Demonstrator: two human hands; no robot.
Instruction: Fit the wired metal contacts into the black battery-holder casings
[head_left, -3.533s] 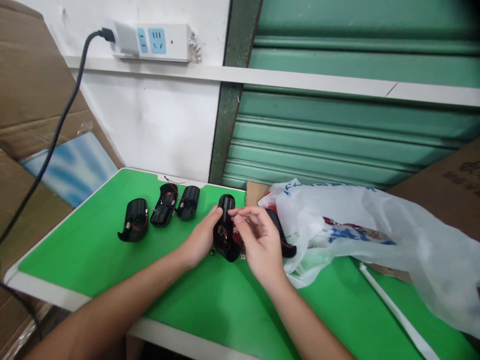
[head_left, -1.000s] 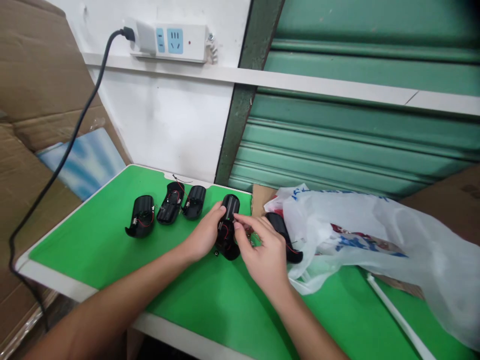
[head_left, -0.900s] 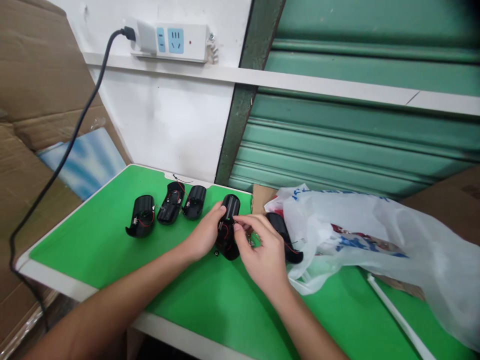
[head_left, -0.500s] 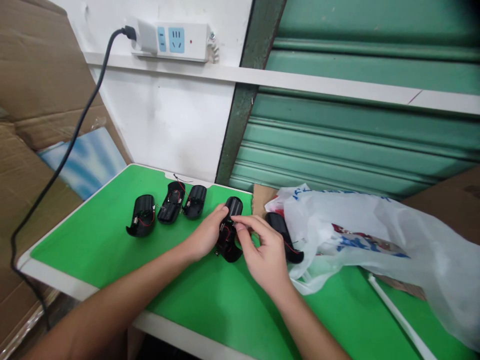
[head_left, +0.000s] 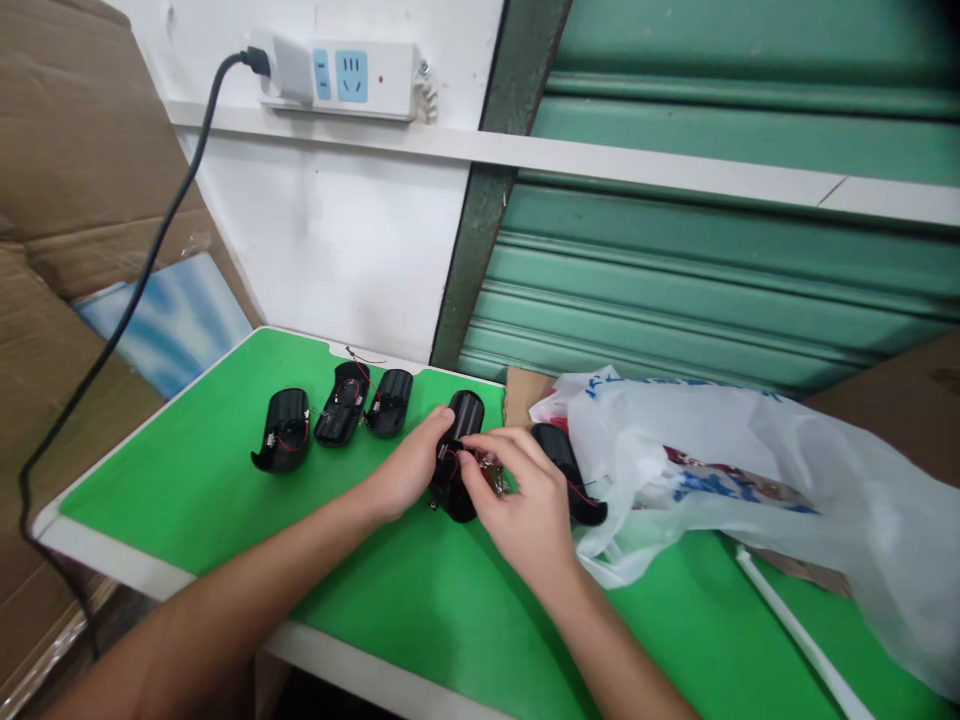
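My left hand (head_left: 412,465) is closed around the left side of a black plastic casing (head_left: 466,412) that lies on the green table top. Inside the casing a thin red wire shows, and its middle is partly covered by my fingers. My right hand (head_left: 525,490) reaches over the casing from the right, thumb and index finger pinched together at its middle. Small shiny metal contacts (head_left: 495,477), some spring-like, show beneath those fingers. What exactly sits between the fingertips is hidden.
Left of my hands lie three similar black casings with red wires, including the leftmost casing (head_left: 283,430). Another casing (head_left: 566,470) rests against a white plastic bag (head_left: 720,470) at right. A white stick (head_left: 799,630) lies nearer. A black cable (head_left: 161,230) hangs at left.
My right thumb and fingertips have shifted slightly left over the casing, and the metal contacts now show under the fingers. My left hand keeps its hold, almost unmoved.
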